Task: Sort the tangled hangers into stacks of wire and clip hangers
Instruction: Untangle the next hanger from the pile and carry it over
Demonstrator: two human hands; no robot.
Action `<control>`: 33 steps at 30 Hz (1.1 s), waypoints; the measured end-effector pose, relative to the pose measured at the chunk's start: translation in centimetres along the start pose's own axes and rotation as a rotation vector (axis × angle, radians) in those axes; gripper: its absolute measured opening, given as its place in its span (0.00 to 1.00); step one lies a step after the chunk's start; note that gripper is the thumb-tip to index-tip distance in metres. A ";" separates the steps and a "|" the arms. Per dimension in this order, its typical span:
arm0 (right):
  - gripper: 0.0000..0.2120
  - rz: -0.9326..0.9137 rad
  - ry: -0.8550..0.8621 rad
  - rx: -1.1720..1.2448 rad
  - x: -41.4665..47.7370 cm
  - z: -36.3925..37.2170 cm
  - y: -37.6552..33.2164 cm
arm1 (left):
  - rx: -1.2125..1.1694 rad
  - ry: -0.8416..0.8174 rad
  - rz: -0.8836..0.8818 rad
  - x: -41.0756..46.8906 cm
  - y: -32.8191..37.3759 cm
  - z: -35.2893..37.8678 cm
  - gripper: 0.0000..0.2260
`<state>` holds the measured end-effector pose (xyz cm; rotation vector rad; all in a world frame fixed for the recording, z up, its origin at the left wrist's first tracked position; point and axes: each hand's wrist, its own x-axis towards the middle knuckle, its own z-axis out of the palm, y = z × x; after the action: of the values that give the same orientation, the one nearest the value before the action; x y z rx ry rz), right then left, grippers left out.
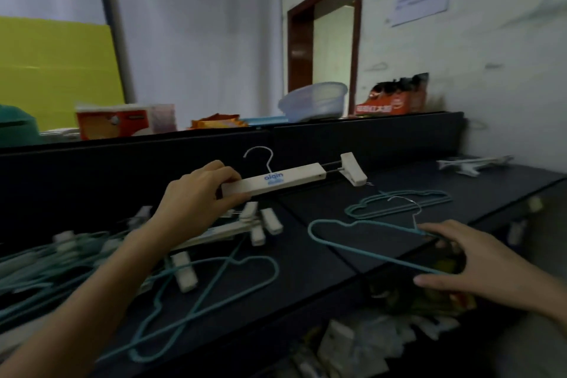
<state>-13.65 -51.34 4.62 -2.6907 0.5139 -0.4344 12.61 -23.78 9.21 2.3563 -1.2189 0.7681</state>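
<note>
My left hand (196, 196) grips the left end of a white clip hanger (294, 176) with blue lettering, lifted above the dark desk (306, 258). My right hand (478, 258) holds a teal wire hanger (346, 225) by its right side, just over the desk's front edge. Teal wire hangers (399, 202) lie stacked flat behind it. At the left, a tangled pile of teal wire hangers (196, 301) and white clip hangers (233, 230) spreads under my left arm. A white clip hanger (472, 164) lies at the far right of the desk.
A black partition (368, 135) backs the desk, with a plastic basin (313, 101), boxes (113, 120) and a red packet (395, 98) behind it. Below the desk's front edge sit papers and bags (368, 344). A wall is close on the right.
</note>
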 end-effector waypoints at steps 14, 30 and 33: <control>0.48 0.011 -0.155 0.008 5.0 -4.9 14.5 | -0.080 -0.041 0.039 9.5 15.6 9.8 0.17; 0.43 -0.345 -0.253 -0.076 23.3 -2.2 20.7 | 0.075 -0.027 -0.014 21.9 18.5 15.8 0.17; 0.42 -0.381 -0.279 -0.032 25.5 -1.0 21.5 | 0.067 -0.032 -0.035 23.1 18.5 17.0 0.17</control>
<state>2.32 -80.61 2.58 -2.8180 -0.0732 -0.1421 13.23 -57.78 11.81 2.4467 -1.1787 0.7742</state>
